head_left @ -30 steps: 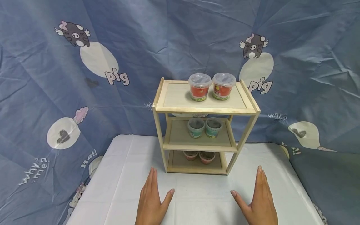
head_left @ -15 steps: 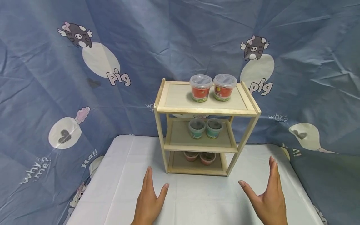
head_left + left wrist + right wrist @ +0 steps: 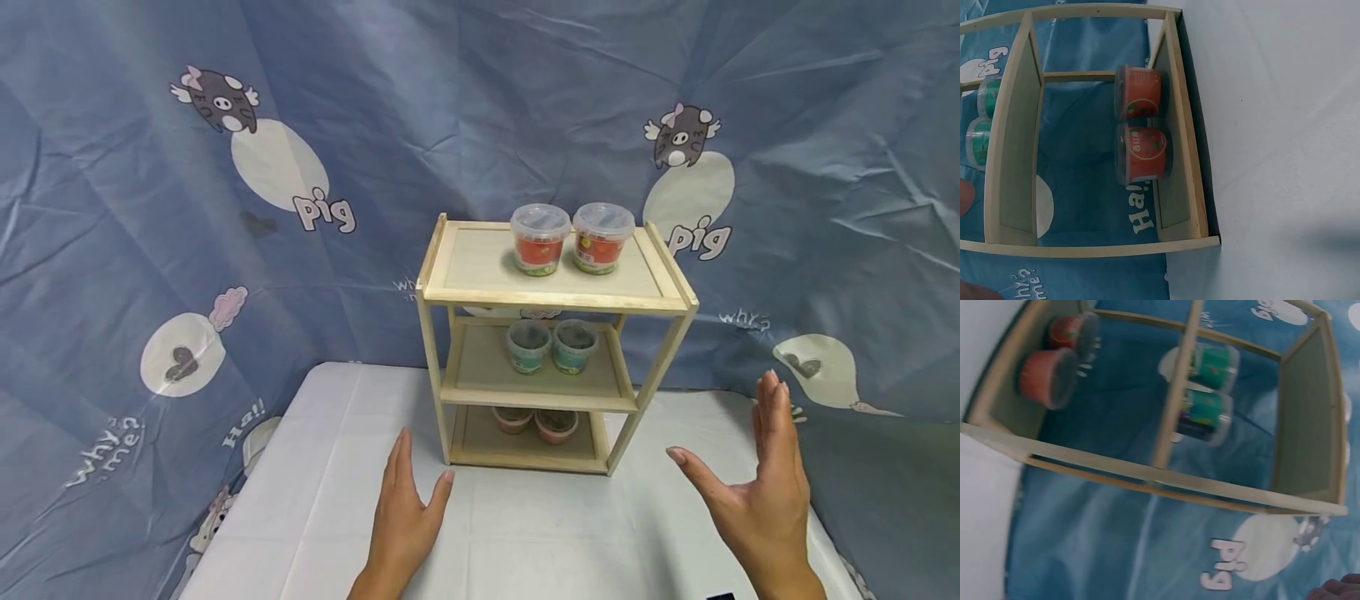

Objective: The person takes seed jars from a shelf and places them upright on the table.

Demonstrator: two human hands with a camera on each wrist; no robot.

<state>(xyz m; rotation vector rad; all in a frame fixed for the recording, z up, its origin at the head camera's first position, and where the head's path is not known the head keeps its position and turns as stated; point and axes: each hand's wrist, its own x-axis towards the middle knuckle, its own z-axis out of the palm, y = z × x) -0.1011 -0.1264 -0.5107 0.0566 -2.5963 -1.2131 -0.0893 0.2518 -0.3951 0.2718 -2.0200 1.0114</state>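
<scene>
Above the white table, my left hand (image 3: 405,521) is held with straight fingers and the thumb apart, touching nothing. My right hand (image 3: 768,500) is raised at the right, its thumb spread wide from the fingers and nothing in it. Between and beyond them stands a three-tier wooden shelf (image 3: 476,258). Two lidded tubs with red labels (image 3: 538,250) sit side by side on its top tier. On the middle tier are two green-labelled tubs (image 3: 528,357). The bottom tier bears two reddish tubs (image 3: 1145,153), partly hidden in the head view. Only fingertips (image 3: 1340,589) show in the right wrist view.
A white-covered table (image 3: 540,533) carries the shelf. Blue cloth (image 3: 390,100) printed with pigs and words hangs behind and along both sides. A small dark object (image 3: 722,597) shows at the bottom edge near the right wrist.
My right hand has moved up and to the right, its thumb spreading wider. The left hand has shifted only slightly. The head view has tilted a little; the tubs stay where they stood.
</scene>
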